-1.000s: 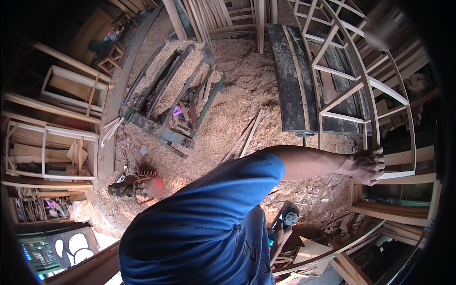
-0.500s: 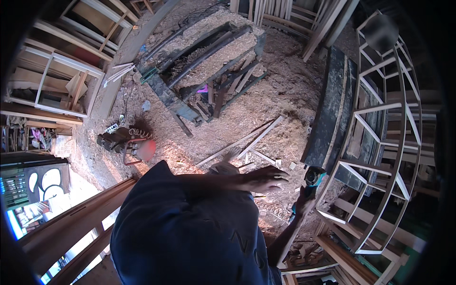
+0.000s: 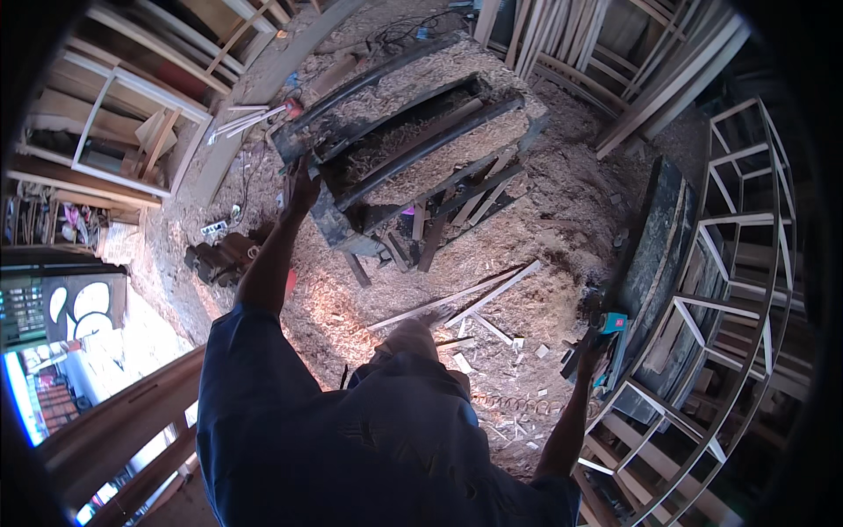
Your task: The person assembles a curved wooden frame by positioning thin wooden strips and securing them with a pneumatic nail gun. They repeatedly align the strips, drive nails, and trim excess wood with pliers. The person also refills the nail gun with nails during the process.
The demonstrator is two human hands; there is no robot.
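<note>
My left arm stretches far forward and left. At its end, my left hand (image 3: 303,183) is at the left corner of a dark, sawdust-covered workbench (image 3: 338,224). Its fingers are dark against the bench, and I cannot tell whether they grip anything. A small red thing (image 3: 292,107) shows beyond that hand, near some white strips (image 3: 246,123). My right hand (image 3: 594,353), low on the right, is closed round a teal nail gun (image 3: 612,323) with black parts. The gun is beside a long black bench (image 3: 645,237). A coiled hose (image 3: 518,404) runs along the floor toward it.
Wood strips (image 3: 479,299) and offcuts lie on the shavings ahead of my foot (image 3: 432,316). A compressor-like machine (image 3: 219,256) stands left. White slatted frames (image 3: 746,220) line the right side; more frames (image 3: 118,132) lean at the left. Boards (image 3: 676,79) stand at the back right.
My left hand has swung from in front of my body to the bench's left corner. My right hand has moved right with the nail gun. The view has shifted, and the red thing now shows.
</note>
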